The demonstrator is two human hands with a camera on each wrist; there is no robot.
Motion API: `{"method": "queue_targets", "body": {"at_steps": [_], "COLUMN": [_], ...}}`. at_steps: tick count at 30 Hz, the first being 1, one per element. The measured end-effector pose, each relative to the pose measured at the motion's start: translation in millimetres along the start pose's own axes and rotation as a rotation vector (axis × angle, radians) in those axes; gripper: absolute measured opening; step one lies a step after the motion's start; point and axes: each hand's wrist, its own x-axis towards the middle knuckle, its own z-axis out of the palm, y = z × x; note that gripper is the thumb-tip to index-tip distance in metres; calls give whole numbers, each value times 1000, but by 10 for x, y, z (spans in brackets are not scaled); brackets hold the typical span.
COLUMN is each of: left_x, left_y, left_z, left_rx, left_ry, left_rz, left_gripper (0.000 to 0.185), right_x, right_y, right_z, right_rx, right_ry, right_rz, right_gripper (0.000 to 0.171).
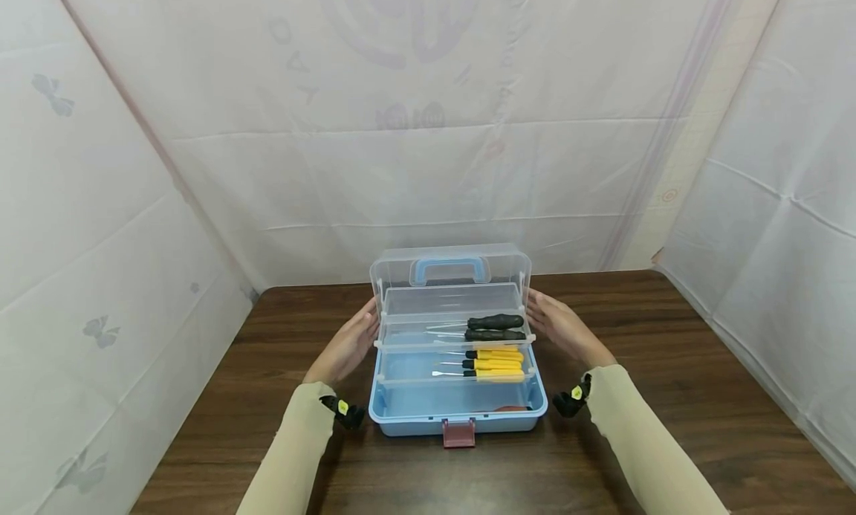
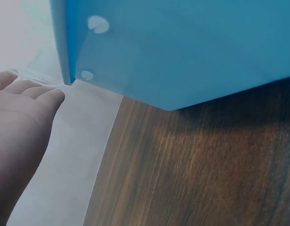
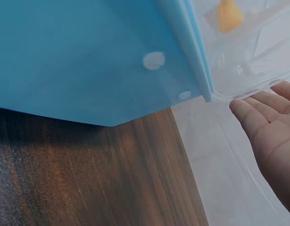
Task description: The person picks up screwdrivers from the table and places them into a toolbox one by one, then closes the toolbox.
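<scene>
A light-blue toolbox (image 1: pixel 394 424) stands with its clear lid (image 1: pixel 394 256) raised and its tiered clear trays spread out. Black-handled screwdrivers (image 1: pixel 496 322) lie in the upper tray, and yellow-handled screwdrivers (image 1: pixel 500 375) fill the right part of the lower one. Something red (image 1: pixel 513 409) shows at the right of the base. My left hand (image 1: pixel 348 345) is at the left side of the lid, fingers extended against the clear plastic. Opposite it, my right hand (image 1: pixel 565 328) has its straight fingertips (image 3: pixel 239 107) right at the lid's clear edge.
A dark wooden table (image 1: pixel 254 403) carries the box. White printed sheeting (image 1: pixel 428 180) rises behind it and along both sides. The maroon latch (image 1: pixel 458 435) hangs down at the front, and a blue handle (image 1: pixel 446 261) sits on the lid.
</scene>
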Motion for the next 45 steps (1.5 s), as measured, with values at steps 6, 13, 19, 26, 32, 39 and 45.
{"method": "queue_targets", "body": {"at_steps": [6,13,19,26,32,39,45], "left_x": [-8,-25,-1,76,127,172,182], "left_y": [10,16,23,33,30,33,34], "left_z": [5,-7,-26,-29,-20,6,17], "left_rx": [-14,-12,-73,-139,-190,-206,-212], "left_ry": [-6,-28,0,54,72,64,71], "left_rz": [10,43,24,-53,-79,-85,-91], "left_gripper": [55,57,55,54,56,59,59], "right_x": [-27,-28,-25,-9,51,108,117], "right_y": [3,11,10,9,27,60,34], "right_z": [2,12,10,15,-1,-8,14], "right_rx": [13,25,17,13,24,14,18], "right_ry": [6,12,10,7,4,24,35], "right_rz": [-25,-31,-33,-22,-2,40,75], "right_gripper": [64,64,63,62,64,76,76]}}
